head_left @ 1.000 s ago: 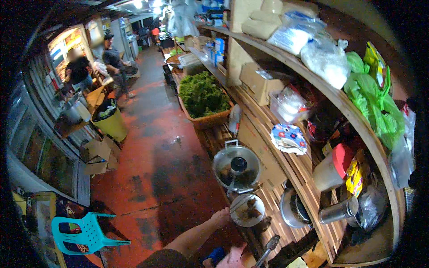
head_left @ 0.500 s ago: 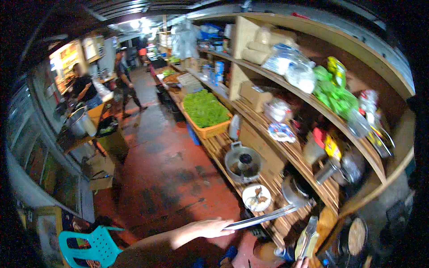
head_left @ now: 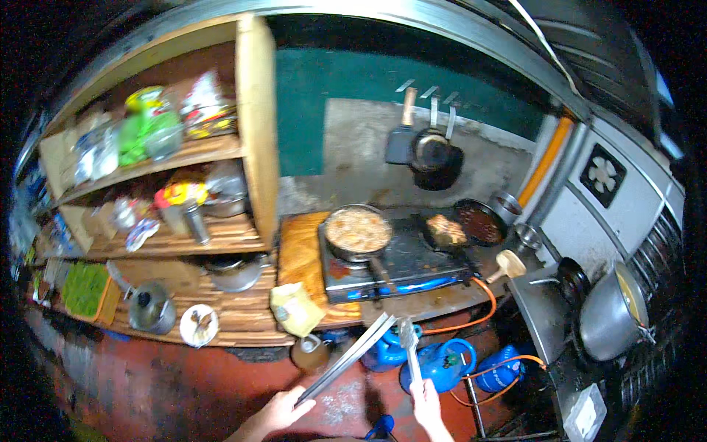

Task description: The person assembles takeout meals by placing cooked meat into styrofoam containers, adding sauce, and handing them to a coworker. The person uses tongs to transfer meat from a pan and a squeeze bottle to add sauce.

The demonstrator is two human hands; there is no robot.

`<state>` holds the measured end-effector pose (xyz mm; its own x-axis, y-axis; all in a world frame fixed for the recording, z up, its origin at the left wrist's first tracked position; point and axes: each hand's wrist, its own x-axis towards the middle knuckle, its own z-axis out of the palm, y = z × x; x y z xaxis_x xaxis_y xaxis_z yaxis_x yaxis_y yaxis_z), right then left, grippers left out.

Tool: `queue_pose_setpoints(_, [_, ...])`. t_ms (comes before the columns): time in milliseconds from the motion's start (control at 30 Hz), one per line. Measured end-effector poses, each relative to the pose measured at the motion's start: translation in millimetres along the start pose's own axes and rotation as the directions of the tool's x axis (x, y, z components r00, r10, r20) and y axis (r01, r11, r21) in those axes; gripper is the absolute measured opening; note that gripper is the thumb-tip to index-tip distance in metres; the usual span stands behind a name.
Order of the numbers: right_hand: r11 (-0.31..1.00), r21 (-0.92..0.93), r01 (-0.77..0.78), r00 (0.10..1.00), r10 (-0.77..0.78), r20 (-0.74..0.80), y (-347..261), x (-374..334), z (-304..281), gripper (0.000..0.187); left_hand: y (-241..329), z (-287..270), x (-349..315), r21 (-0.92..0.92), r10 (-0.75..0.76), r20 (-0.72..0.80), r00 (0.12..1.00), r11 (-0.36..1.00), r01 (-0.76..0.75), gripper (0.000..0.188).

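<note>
My left hand (head_left: 282, 409) is closed around the end of a long, straight metal utensil (head_left: 346, 361), which looks like tongs with two narrow strips. It slants up and to the right, above the floor in front of the counter. In my right hand (head_left: 425, 401) is a shorter pair of metal tongs (head_left: 412, 359), held upright, its tip close to the long utensil's tip. Beyond both tips, a frying pan of bubbling pale food (head_left: 359, 229) sits on the left of the stove (head_left: 390, 276). To its right, another pan holds a browned piece of food (head_left: 445, 230).
A dark pan of sauce (head_left: 480, 222) stands beyond the stove. Left are a yellow packet (head_left: 298, 308), a white plate with scraps (head_left: 199, 325) and laden shelves (head_left: 147, 250). Blue gas cylinders (head_left: 442, 366) with orange hoses stand below. A large pot (head_left: 607, 317) is at right.
My view has swung right, from the aisle and shelves to the stove. Both hands now show near the lower middle, still holding their metal utensils; the left one points up and rightward.
</note>
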<state>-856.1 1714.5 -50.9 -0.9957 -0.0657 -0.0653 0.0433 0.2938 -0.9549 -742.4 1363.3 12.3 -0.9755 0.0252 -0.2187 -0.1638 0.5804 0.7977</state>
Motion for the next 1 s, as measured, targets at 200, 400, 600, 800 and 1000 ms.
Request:
queue_pose_setpoints(200, [0.879,-0.425,-0.216,0.971,0.237,-0.004,108,-8,-80,0.044,19,113,77,0.066,-0.286,0.281,0.916,0.958,0.279,0.045])
queue_pose_setpoints(400, [0.783,-0.427,-0.452,0.822,0.551,0.142,209,-13,-137,0.047,-108,181,-1,-0.007,-0.527,0.107,0.843,0.847,0.531,0.042])
queue_pose_setpoints(600, [0.722,-0.676,-0.149,0.755,0.524,0.393,154,56,-97,0.049,-171,141,-158,-0.190,-0.870,-0.393,0.299,0.394,0.899,0.044])
queue_pose_setpoints(800, [0.645,-0.755,0.118,0.698,0.487,0.525,111,105,-16,0.052,-256,171,-197,-0.764,-0.727,-0.609,-0.316,0.431,0.480,0.056])
queue_pose_setpoints(1000, [0.760,-0.585,0.282,0.610,0.329,0.721,75,98,84,0.054,-314,112,-134,-0.642,-0.746,-0.666,-0.025,0.556,0.528,0.047])
